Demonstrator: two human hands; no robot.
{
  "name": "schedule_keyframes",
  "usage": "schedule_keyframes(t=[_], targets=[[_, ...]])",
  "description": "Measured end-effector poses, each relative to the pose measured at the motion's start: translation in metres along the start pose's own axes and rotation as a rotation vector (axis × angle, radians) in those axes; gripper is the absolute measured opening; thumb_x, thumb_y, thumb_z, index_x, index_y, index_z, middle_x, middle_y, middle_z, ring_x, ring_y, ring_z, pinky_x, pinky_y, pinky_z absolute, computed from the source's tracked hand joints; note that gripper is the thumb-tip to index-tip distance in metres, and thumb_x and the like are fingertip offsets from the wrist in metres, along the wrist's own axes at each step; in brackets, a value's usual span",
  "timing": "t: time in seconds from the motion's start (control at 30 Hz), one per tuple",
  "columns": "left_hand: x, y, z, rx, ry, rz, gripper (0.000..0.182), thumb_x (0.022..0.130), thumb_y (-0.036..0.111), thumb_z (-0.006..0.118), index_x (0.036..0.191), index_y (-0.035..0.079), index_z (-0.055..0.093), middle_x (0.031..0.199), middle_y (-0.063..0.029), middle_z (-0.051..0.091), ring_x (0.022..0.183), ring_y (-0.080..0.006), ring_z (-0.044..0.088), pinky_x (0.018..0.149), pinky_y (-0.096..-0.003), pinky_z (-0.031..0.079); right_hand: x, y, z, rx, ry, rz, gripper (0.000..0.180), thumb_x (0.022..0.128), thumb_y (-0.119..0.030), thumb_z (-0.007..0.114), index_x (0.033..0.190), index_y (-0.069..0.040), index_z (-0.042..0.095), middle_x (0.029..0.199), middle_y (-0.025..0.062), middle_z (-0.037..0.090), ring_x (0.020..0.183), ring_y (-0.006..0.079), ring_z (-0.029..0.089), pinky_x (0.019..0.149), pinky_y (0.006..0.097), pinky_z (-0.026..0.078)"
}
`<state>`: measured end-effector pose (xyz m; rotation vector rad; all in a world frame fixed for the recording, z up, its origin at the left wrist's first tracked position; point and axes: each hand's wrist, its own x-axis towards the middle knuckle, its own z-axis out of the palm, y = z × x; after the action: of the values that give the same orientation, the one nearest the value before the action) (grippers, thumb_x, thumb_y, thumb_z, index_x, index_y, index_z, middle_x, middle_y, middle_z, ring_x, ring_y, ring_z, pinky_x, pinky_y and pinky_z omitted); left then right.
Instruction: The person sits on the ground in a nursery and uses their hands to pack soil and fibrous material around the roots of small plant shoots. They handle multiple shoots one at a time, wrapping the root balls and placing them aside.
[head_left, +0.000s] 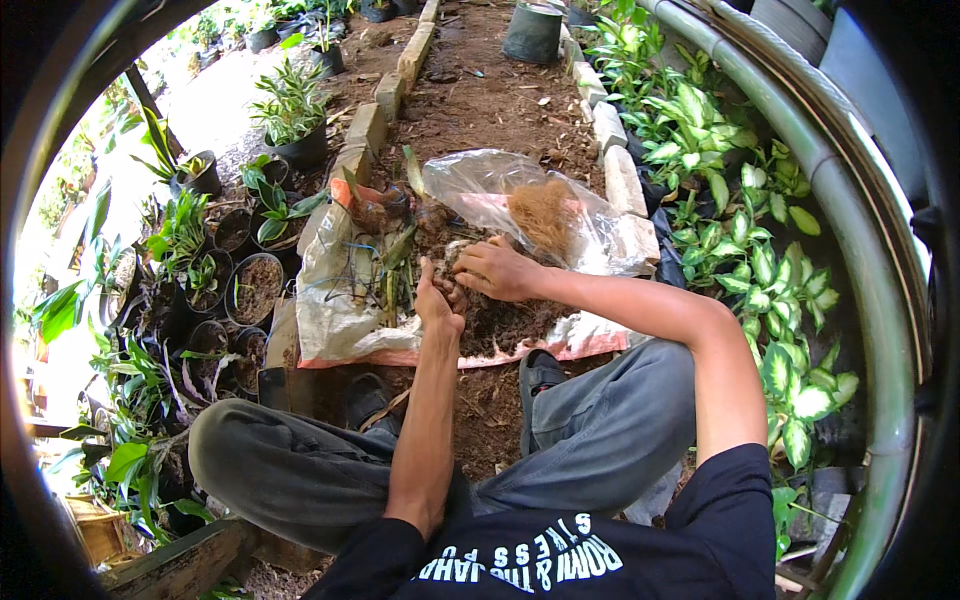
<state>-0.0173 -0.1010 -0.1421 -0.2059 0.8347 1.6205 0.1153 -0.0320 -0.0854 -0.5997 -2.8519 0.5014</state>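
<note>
My left hand (437, 304) is cupped around a soil-covered clump (453, 255), thumb pointing up. From the right, my right hand (495, 270) presses its bent fingers against the same clump. Fingers hide much of it, so its exact kind is unclear. Beneath both hands, loose dark soil (499, 322) is heaped on a white woven plastic sack (330, 322) with a reddish edge. Cut plant stems (390, 289) lie left of my hands. Just beyond, brown coconut-like fibre (546, 214) sits in a clear plastic bag (469, 176).
Black nursery pots (255, 289) with soil and plants crowd the left side. Rows of blocks (367, 127) edge the dirt path (487, 97). A black pot (532, 34) stands at the far end. Variegated plants (780, 300) and a curved bamboo pole (847, 202) line the right.
</note>
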Motion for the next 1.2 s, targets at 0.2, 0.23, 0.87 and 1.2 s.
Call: schedule_keyframes(t=[0.2, 0.23, 0.87, 1.2], targets=[[0.007, 0.024, -0.007, -0.022, 0.182, 0.163, 0.041, 0.092, 0.039, 0.057, 0.065, 0.014, 0.04, 0.056, 0.0002, 0.037, 0.044, -0.0147, 0.038, 0.038, -0.0305, 0.024, 0.001, 0.029, 0.028, 0.059, -0.475, 0.095, 0.034, 0.094, -0.036, 0.048, 0.102, -0.005, 0.061, 0.094, 0.0193, 0.063, 0.092, 0.0367, 0.06, 0.077, 0.0477, 0.047], [0.011, 0.028, -0.011, -0.083, 0.236, 0.199, 0.039, 0.092, 0.037, 0.056, 0.067, 0.012, 0.039, 0.058, -0.0002, 0.037, 0.047, -0.0149, 0.039, 0.04, -0.0319, 0.026, -0.001, 0.032, 0.033, 0.077, -0.541, 0.097, 0.037, 0.094, -0.037, 0.048, 0.104, -0.005, 0.061, 0.096, 0.0191, 0.064, 0.093, 0.0373, 0.06, 0.079, 0.0481, 0.047], [0.004, 0.112, -0.037, -0.412, 0.183, 0.302, 0.043, 0.089, 0.053, 0.046, 0.084, 0.011, 0.053, 0.068, -0.0013, 0.054, 0.057, -0.0146, 0.049, 0.05, -0.0262, 0.041, 0.083, 0.033, -0.013, -0.323, -0.735, 0.169, 0.039, 0.087, -0.037, 0.057, 0.109, -0.005, 0.061, 0.103, 0.0158, 0.067, 0.097, 0.036, 0.063, 0.083, 0.0475, 0.051], [-0.017, 0.124, -0.037, -0.31, 0.158, 0.363, 0.026, 0.084, 0.031, 0.042, 0.065, 0.014, 0.037, 0.056, 0.0011, 0.032, 0.044, -0.0126, 0.023, 0.043, -0.0299, 0.018, 0.108, -0.008, 0.144, 0.183, -0.377, 0.305, 0.05, 0.091, -0.053, 0.047, 0.125, -0.018, 0.054, 0.114, 0.0166, 0.062, 0.106, 0.0358, 0.058, 0.092, 0.054, 0.042]])
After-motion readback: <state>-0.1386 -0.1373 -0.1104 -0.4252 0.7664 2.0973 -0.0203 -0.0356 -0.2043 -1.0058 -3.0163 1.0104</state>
